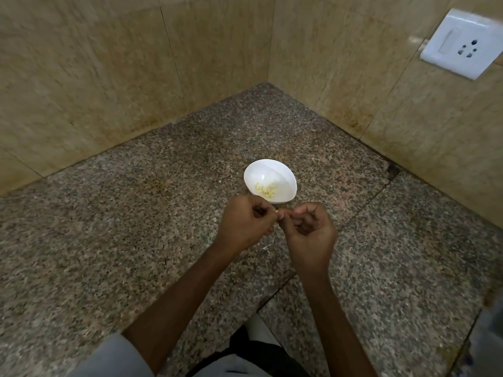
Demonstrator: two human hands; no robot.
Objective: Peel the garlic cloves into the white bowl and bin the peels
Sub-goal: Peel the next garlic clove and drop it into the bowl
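Note:
A white bowl (269, 170) stands on the speckled granite counter (136, 227) near the corner, with several pale yellow peeled garlic cloves (265, 189) at its bottom. Just in front of the bowl my left hand (245, 224) and my right hand (310, 229) meet fingertip to fingertip. Both have curled fingers and pinch a small garlic clove (277, 212) between them; only a pale sliver of it shows. No bin is in view.
Beige tiled walls (109, 77) close the counter on the left and right, meeting in a corner behind the bowl. A white switch and socket plate (460, 43) sits on the right wall. A seam in the granite (353, 213) runs diagonally under my right hand.

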